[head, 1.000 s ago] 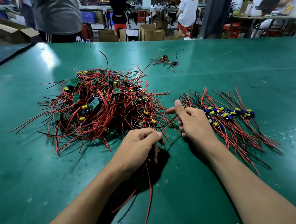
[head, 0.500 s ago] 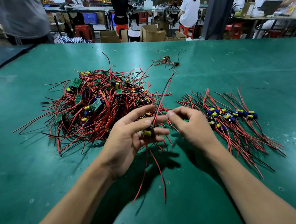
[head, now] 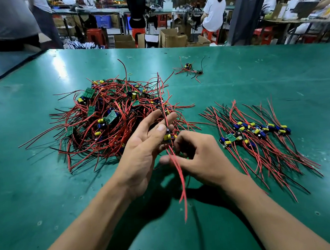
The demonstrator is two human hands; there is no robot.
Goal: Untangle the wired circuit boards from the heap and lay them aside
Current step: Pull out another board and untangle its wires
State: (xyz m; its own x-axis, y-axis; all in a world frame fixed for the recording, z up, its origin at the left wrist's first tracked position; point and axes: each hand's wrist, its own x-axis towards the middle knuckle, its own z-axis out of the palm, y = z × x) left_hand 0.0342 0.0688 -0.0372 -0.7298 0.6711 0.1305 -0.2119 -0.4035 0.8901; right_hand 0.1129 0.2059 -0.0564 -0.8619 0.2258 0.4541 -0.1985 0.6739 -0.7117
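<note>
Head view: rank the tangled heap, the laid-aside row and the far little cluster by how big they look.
1. tangled heap
2. laid-aside row, somewhat smaller
3. far little cluster, smallest, though distance shrinks it

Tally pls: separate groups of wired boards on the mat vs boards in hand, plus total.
Groups on the mat: 3 (heap, laid-aside row, small far cluster)
Boards in hand: 1 (held board, pinched by left hand, wires in right hand)
Total: 4
</note>
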